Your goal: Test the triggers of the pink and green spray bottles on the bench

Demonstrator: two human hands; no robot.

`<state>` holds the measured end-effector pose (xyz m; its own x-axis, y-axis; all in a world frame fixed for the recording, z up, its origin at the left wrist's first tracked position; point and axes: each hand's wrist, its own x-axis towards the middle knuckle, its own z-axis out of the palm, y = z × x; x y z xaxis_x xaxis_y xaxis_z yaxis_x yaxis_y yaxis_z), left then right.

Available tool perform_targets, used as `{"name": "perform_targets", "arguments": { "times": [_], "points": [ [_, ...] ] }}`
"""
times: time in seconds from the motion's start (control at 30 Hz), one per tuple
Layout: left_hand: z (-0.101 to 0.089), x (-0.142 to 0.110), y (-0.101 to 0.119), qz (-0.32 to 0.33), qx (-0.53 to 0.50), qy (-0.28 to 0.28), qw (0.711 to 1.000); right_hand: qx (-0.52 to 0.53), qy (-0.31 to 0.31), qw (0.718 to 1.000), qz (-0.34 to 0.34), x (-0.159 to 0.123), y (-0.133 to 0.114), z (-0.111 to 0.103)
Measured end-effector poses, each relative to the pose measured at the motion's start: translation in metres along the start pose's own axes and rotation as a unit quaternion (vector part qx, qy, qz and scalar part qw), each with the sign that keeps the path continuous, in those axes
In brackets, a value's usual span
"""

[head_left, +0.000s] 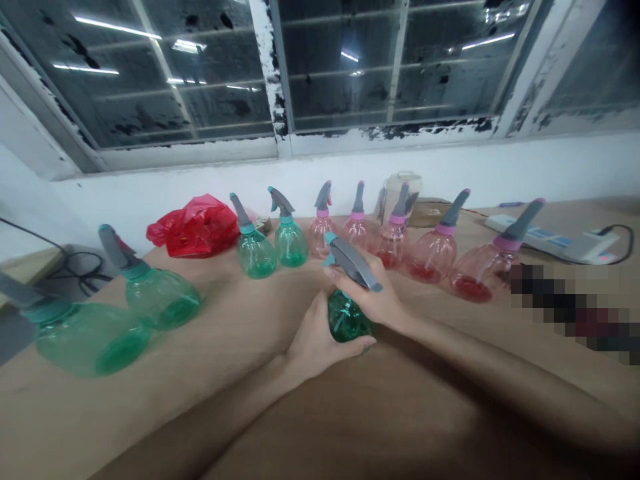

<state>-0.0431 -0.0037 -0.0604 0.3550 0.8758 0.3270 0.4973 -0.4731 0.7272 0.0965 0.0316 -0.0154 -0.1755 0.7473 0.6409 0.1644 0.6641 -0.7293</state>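
A green see-through spray bottle [349,321] with a grey and teal trigger head stands in front of me at the middle of the table. My left hand [320,337] is wrapped round its body from the left, thumb across the near side. Around the neck, just under the trigger head [354,261], my right hand [377,293] is closed, its fingers partly hidden by the head. Behind them, two green spray bottles [256,253] [291,243] stand upright. Nearest beyond my right hand is a pink spray bottle [393,243].
Two more green spray bottles [163,299] [93,339] stand at the left. Several pink spray bottles [433,257] curve along the back and right. A red plastic bag [197,227] lies back left. At the right are a white power strip [540,237] and a brown box [429,212].
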Motion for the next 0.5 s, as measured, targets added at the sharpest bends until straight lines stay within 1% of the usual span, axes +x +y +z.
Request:
{"name": "perform_targets", "arguments": {
  "times": [0.5],
  "points": [
    [-0.0001, 0.0006, 0.0001, 0.015, -0.009, 0.003, 1.0, -0.016, 0.018, 0.999, -0.023, 0.0, 0.0001, 0.0016]
  ]
}}
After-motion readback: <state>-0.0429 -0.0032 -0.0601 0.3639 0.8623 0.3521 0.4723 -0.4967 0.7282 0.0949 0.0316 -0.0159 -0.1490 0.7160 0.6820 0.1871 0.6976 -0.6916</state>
